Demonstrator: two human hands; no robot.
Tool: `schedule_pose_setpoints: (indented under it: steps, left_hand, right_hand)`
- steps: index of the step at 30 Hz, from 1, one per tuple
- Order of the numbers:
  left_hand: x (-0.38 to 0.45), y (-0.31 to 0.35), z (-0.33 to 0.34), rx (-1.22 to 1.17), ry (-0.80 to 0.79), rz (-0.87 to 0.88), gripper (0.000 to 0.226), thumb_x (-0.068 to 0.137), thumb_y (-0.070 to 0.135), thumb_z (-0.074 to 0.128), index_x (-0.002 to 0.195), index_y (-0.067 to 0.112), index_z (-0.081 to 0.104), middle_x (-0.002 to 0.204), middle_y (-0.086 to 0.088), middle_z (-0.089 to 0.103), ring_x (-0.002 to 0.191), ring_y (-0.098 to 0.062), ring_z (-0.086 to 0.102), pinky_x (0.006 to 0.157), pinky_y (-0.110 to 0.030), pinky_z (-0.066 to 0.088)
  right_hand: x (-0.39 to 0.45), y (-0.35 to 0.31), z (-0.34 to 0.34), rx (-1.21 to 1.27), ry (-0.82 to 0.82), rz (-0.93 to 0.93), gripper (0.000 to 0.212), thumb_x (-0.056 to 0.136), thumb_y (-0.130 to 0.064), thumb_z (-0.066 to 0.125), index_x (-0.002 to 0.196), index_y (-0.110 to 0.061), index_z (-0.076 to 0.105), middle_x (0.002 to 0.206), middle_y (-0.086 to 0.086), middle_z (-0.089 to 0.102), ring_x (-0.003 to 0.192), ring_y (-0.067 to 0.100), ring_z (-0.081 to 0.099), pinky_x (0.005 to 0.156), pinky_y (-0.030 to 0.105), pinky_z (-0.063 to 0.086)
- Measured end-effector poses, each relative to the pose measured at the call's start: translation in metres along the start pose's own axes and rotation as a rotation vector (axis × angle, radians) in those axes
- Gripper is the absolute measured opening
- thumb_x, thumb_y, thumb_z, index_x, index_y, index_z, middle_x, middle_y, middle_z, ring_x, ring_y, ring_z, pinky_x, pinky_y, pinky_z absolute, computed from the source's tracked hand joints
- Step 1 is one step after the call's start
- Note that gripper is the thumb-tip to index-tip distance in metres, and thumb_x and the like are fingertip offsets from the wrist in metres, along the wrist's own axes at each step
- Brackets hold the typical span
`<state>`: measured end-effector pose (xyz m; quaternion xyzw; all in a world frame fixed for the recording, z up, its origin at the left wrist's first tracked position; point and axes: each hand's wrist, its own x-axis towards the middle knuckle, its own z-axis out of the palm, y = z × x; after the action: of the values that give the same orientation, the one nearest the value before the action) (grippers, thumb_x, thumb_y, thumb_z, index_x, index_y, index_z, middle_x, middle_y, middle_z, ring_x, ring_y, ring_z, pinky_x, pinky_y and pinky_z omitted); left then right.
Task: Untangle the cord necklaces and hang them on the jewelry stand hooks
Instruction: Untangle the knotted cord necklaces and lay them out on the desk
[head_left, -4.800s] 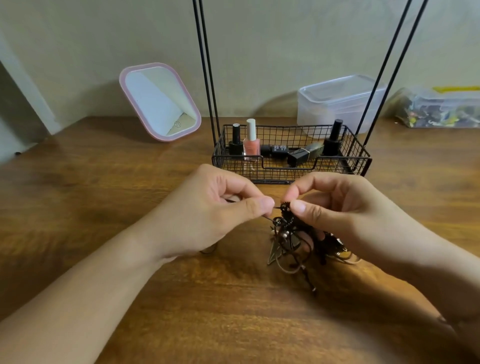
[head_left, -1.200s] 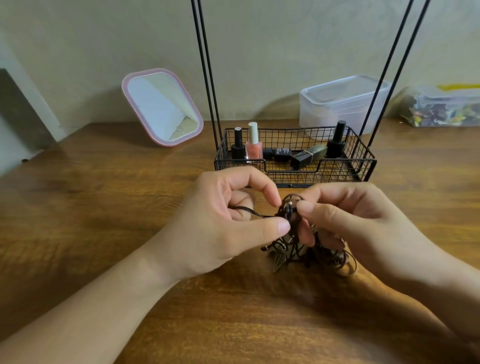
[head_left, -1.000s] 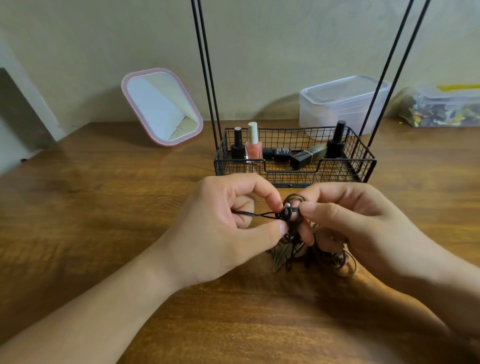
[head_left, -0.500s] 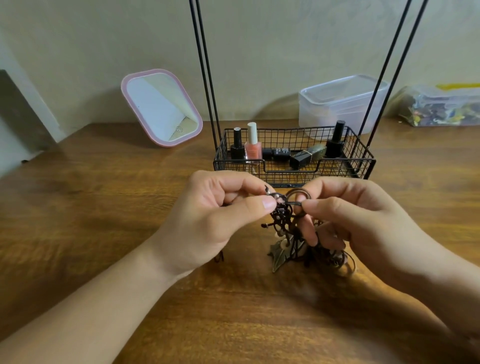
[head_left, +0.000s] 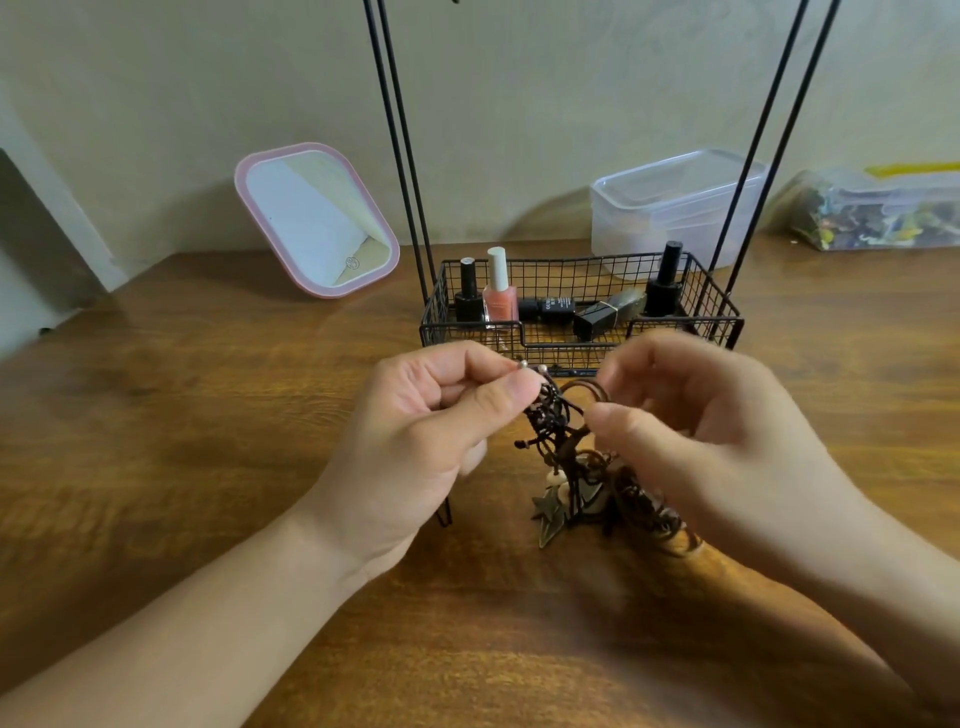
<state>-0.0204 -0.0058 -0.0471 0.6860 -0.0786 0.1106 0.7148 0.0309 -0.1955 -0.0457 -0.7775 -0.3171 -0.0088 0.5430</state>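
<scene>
Your left hand (head_left: 415, 441) pinches a beaded end of the cord necklaces (head_left: 571, 457) (one tangled clump, too knotted to count), lifted just above the table (head_left: 208, 467). Your right hand (head_left: 701, 447) is blurred, fingers curled at a cord loop. Behind stands one jewelry stand (head_left: 576, 312), five bottles (head_left: 500, 291) in its basket.

Over the wooden counter (head_left: 208, 467), the left hand (head_left: 415, 441) pinches the top of a tangle of brown cord necklaces (head_left: 566, 447), lifted so metal pendants dangle. The right hand (head_left: 701, 441), blurred, curls beside a loop. Behind stands a black wire jewelry stand (head_left: 691, 306) holding nail polish bottles (head_left: 498, 291), a pink mirror (head_left: 317, 218) to the left.
</scene>
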Motion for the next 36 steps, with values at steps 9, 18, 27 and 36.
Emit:
schedule_pose_setpoints:
  steps: [9,18,27,36]
  left_hand:
    - [-0.003,0.003,0.003,0.024,-0.142,-0.132,0.014,0.067,0.031,0.085,0.073,0.021,0.077,0.058,0.002,0.050,0.046,-0.006,0.036,0.044,-0.021,0.020]
    - [0.002,0.005,-0.010,0.000,-0.174,-0.222,0.014,0.084,0.025,0.066,0.087,0.017,0.077,0.046,0.010,0.038,0.040,-0.006,0.028,0.042,-0.021,0.024]
    - [0.003,0.013,-0.011,0.186,-0.144,-0.150,0.021,0.084,0.030,0.068,0.090,0.012,0.076,0.062,-0.023,0.034,0.054,-0.031,0.016,0.048,-0.034,0.015]
    - [0.003,0.018,-0.016,0.700,-0.127,0.109,0.011,0.090,0.014,0.066,0.083,0.016,0.074,0.054,0.023,0.060,0.056,0.006,0.059,0.055,-0.003,0.040]
  right_hand:
    - [-0.002,0.001,-0.001,-0.076,-0.014,-0.338,0.011,0.088,-0.037,0.067,0.099,-0.038,0.071,0.092,-0.008,0.070,0.080,0.022,0.063,0.056,0.031,0.048]
    - [0.003,0.004,-0.008,0.206,0.012,-0.232,0.008,0.082,-0.023,0.076,0.081,-0.031,0.072,0.084,0.007,0.068,0.075,0.027,0.063,0.061,0.044,0.055]
    - [0.006,0.004,-0.010,0.489,0.031,-0.161,0.012,0.065,-0.016,0.080,0.075,-0.022,0.075,0.079,0.004,0.071,0.069,0.017,0.061,0.054,0.022,0.046]
    - [0.005,0.011,-0.007,0.011,0.107,-0.180,0.021,0.079,-0.009,0.079,0.079,-0.028,0.070,0.083,-0.001,0.071,0.072,0.021,0.062,0.051,0.042,0.048]
